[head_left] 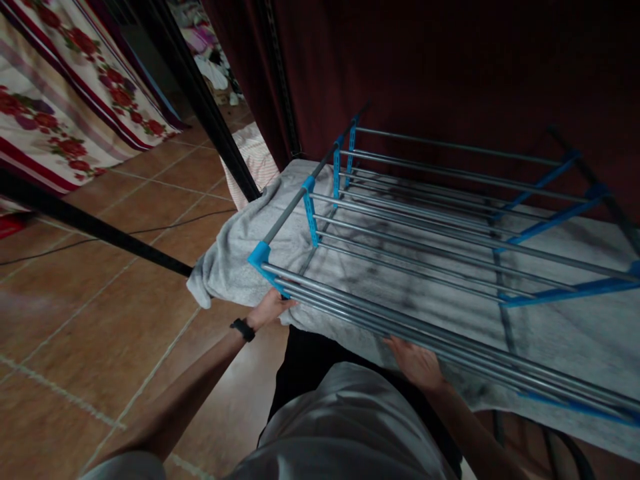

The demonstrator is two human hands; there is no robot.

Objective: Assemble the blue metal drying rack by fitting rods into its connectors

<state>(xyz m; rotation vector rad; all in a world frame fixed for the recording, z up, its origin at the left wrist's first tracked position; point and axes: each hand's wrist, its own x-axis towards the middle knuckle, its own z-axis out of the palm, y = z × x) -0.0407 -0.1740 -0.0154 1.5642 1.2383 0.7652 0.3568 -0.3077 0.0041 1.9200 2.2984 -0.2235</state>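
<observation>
A shoe rack (400, 233) of grey metal tubes and blue plastic joints lies across a grey blanket (250, 230). My left hand (273, 307), with a black band on its wrist, is closed around the blue end piece at the rack's near left corner. Farther right, my right hand (415, 363) holds the near edge from below, at a bundle of parallel tubes; some of its fingers are hidden under them. The rack's right end runs out of view.
Black metal posts (215, 127) rise at the left of the blanket-covered surface. Behind the rack hangs a dark red curtain (425, 73). A floral curtain (75, 100) hangs at upper left. A thin cable (155, 229) crosses the tiled floor (100, 313).
</observation>
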